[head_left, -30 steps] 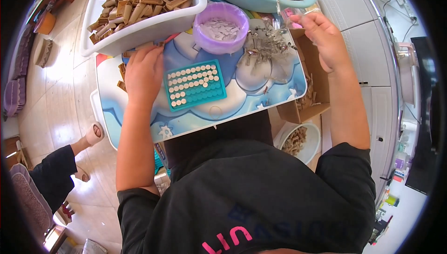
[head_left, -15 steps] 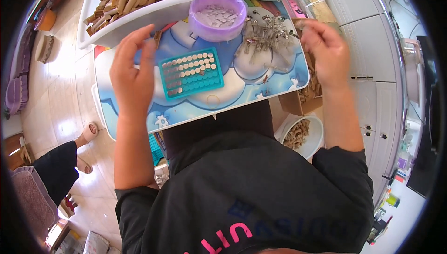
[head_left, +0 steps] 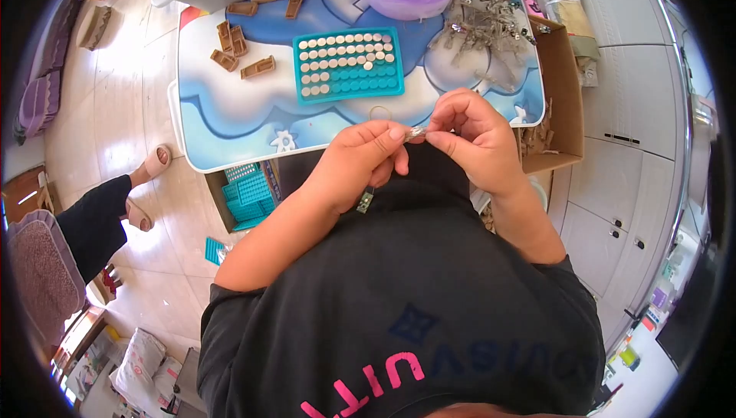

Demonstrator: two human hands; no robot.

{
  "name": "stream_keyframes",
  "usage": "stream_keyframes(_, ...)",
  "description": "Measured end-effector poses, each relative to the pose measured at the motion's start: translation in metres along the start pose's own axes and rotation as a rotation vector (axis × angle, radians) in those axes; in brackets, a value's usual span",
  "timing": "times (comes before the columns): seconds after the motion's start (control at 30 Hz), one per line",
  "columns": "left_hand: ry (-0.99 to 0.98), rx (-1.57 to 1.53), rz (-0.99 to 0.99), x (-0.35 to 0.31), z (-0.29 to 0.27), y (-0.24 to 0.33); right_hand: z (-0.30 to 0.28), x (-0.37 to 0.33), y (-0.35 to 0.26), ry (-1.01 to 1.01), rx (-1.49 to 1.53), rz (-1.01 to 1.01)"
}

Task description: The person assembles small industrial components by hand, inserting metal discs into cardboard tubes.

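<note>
Teal plastic forms the slotted tray (head_left: 364,85), partly filled with white discs (head_left: 332,52), around the middle of the tabletop (head_left: 230,134). From the head view, we judge the step in hand to be close finger work on one small shiny piece (head_left: 415,134), perhaps straightening or joining it, at the tabletop's near edge. The next move, we think, calls for a steady pinch on one side and fine turning on the other. Our left hand (head_left: 364,154) is narrow, its thumb pressing the piece's left end, with a small green part (head_left: 366,201) just below it; we cannot tell whether the two connect. Our right hand (head_left: 475,138), also narrow, pinches the right end between thumb and fingers. Both forearms angle inward, elbows bent. Brown cases (head_left: 257,67) lie toward the tabletop's far left corner, clear pieces (head_left: 483,31) toward its far right corner.
</note>
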State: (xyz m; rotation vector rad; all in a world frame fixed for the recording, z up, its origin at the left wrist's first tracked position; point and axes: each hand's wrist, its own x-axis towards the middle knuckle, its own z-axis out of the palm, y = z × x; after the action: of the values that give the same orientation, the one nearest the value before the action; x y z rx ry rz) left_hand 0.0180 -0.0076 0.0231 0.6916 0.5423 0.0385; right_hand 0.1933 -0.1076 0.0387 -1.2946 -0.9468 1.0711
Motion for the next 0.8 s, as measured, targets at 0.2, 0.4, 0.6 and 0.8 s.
stream_keyframes(0.2, 0.147, -0.119, 0.038, -0.002, -0.01, -0.012, -0.019, -0.016, 0.012, 0.077, -0.5, 0.118)
stream_keyframes(0.4, 0.11, -0.443, 0.005, -0.002, -0.01, -0.012, -0.046, -0.002, 0.024, 0.246, -0.6, -0.013)
stream_keyframes(0.6, 0.042, -0.413, 0.047, 0.0, -0.017, -0.025, 0.016, 0.008, 0.009, 0.006, -0.472, -0.231)
stream_keyframes(0.8, 0.023, -0.112, 0.158, -0.012, -0.008, -0.018, 0.016, 0.008, 0.016, 0.065, -0.289, -0.123)
